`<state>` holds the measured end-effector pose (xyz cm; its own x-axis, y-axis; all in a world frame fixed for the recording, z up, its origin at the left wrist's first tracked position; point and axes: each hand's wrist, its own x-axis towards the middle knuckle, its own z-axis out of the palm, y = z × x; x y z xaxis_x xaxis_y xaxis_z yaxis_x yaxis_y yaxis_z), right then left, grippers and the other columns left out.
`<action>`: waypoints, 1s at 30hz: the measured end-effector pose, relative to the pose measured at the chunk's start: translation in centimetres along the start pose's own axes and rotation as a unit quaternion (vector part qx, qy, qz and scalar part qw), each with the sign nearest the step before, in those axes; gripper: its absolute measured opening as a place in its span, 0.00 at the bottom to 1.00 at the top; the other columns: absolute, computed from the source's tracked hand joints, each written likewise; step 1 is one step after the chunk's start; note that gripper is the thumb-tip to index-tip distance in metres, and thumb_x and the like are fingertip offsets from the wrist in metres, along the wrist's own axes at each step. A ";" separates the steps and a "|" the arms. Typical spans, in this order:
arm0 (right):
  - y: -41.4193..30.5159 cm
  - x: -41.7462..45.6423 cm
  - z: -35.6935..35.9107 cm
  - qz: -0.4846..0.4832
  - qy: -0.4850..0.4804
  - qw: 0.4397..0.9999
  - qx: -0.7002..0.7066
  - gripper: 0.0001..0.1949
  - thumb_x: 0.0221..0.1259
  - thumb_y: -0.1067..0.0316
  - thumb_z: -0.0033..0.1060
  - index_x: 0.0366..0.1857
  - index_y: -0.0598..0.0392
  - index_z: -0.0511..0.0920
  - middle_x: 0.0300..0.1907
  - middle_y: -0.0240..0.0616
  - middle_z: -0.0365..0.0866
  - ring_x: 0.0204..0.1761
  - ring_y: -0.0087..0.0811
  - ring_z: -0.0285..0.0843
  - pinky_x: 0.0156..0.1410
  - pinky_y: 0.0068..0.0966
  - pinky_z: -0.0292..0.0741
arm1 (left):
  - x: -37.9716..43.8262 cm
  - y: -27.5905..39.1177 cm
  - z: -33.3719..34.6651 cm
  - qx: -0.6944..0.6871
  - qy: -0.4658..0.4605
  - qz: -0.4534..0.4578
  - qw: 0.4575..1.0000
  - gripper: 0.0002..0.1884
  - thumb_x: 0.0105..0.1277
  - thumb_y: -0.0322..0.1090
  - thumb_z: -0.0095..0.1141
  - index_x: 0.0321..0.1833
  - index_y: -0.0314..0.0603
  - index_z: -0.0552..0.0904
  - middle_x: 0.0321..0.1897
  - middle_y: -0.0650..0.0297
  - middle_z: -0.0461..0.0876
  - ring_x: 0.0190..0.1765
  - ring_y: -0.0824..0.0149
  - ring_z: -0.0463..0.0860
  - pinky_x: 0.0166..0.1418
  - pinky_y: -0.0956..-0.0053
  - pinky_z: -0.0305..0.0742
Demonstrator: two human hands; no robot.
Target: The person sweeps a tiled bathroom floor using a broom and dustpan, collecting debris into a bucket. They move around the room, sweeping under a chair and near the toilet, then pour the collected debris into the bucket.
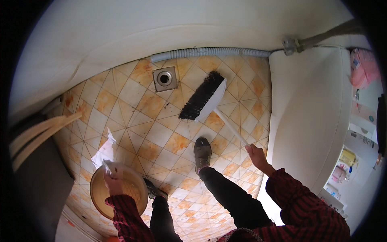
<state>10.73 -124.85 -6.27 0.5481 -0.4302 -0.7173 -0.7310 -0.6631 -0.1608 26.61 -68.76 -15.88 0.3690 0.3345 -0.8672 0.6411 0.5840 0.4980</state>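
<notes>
My right hand (257,155) is closed around the white handle (232,128) of a broom. The broom's white head with black bristles (201,98) rests tilted on the tiled floor, in front of my right shoe. My left hand (113,183) is blurred and holds a thin, torn-looking white piece (104,152); whether it is paper or plastic I cannot tell. Below that hand stands a round tan basin (94,193), beside my left shoe. The hand and sleeve hide part of the basin's inside.
A metal floor drain (165,79) lies ahead, with dark debris (167,105) nearby. A grey corrugated hose (211,52) runs along the wall. Pale wooden legs (45,133) and a dark panel (39,187) stand left. A white appliance-like panel (302,115) rises at right.
</notes>
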 end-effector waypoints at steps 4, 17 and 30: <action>-0.1 0.9 -0.1 0.005 -0.006 0.999 0.052 0.20 0.60 0.51 0.40 0.23 0.60 0.68 0.15 0.52 0.69 0.23 0.54 0.69 0.27 0.40 0.65 | -1.0 0.5 -3.6 0.000 -0.005 0.013 1.000 0.13 0.62 0.44 0.44 0.21 0.51 0.68 0.11 0.77 0.58 0.14 0.83 0.57 0.13 0.88 0.55; -1.7 1.3 4.3 -0.011 0.025 0.986 0.162 0.16 0.60 0.56 0.44 0.21 0.59 0.65 0.11 0.47 0.64 0.15 0.46 0.64 0.20 0.34 0.58 | 1.4 -6.1 29.8 0.500 -0.122 0.370 0.773 0.13 0.50 0.36 0.56 0.41 0.46 0.79 0.15 0.64 0.71 0.19 0.76 0.65 0.25 0.78 0.63; 3.8 -0.3 5.7 0.063 0.037 0.975 0.210 0.14 0.61 0.59 0.43 0.23 0.57 0.65 0.10 0.44 0.63 0.12 0.41 0.62 0.18 0.31 0.57 | 2.9 -4.7 43.4 0.451 -0.129 0.223 0.855 0.15 0.46 0.42 0.63 0.29 0.38 0.78 0.13 0.67 0.69 0.14 0.73 0.65 0.18 0.78 0.61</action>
<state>5.42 -123.72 -10.54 0.4591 -0.5463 -0.7006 -0.8882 -0.2995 -0.3484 53.80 -102.65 -20.68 0.7737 0.1335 -0.6193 0.6128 -0.4057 0.6782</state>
